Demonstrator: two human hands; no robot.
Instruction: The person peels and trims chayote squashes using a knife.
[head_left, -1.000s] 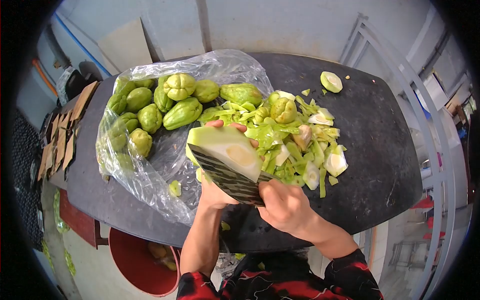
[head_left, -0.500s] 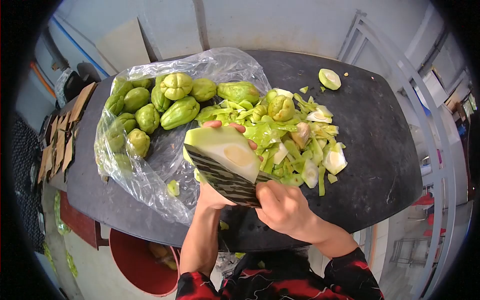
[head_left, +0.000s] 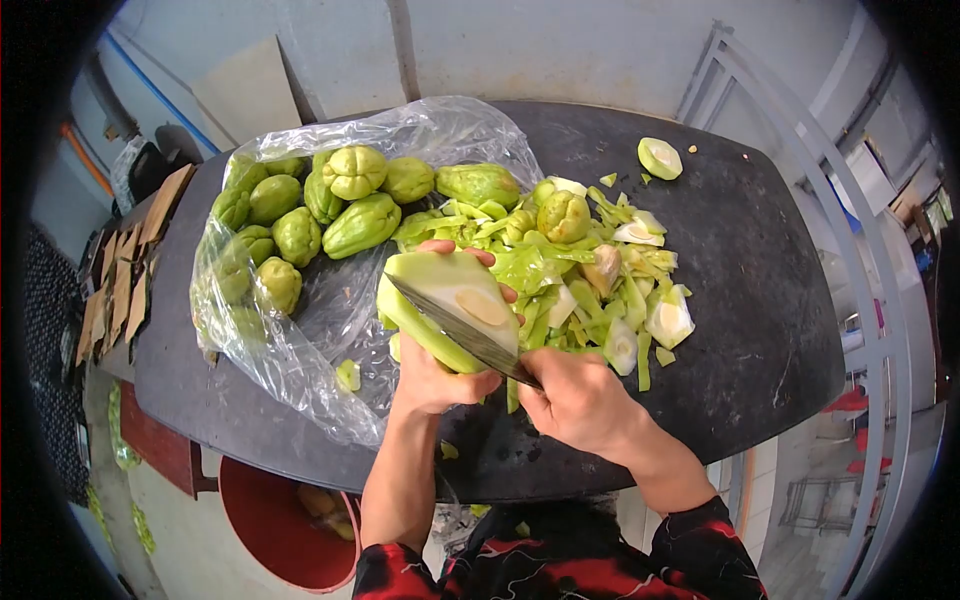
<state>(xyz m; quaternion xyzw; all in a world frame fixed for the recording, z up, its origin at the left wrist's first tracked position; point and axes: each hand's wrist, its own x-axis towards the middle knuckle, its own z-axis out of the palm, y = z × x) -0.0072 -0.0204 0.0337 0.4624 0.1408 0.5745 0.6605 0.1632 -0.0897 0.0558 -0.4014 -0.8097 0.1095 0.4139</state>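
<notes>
My left hand (head_left: 432, 385) is wrapped round a cut chayote (head_left: 440, 285), its pale flesh and oval seed facing up. In my right hand (head_left: 582, 402) is a dark knife (head_left: 470, 337), its blade lying across the chayote's cut face, edge-on to me. The knife's handle is hidden in my fist. Behind my hands lies a heap of green peelings and cut pieces (head_left: 540, 270). Whole chayotes (head_left: 362, 226) rest to the left on and in a clear plastic bag (head_left: 335, 385).
The black table (head_left: 740, 330) holds all this. A cut chayote piece (head_left: 659, 158) lies at the back right. Below the table's front left stands a red bucket (head_left: 285, 545). Flattened cardboard (head_left: 125, 285) is at the left, a grey metal rail (head_left: 870, 260) at the right.
The knife has turned from showing its broad patterned side to nearly edge-on over the cut face. My right hand has shifted slightly right, and the chayote has moved a little right.
</notes>
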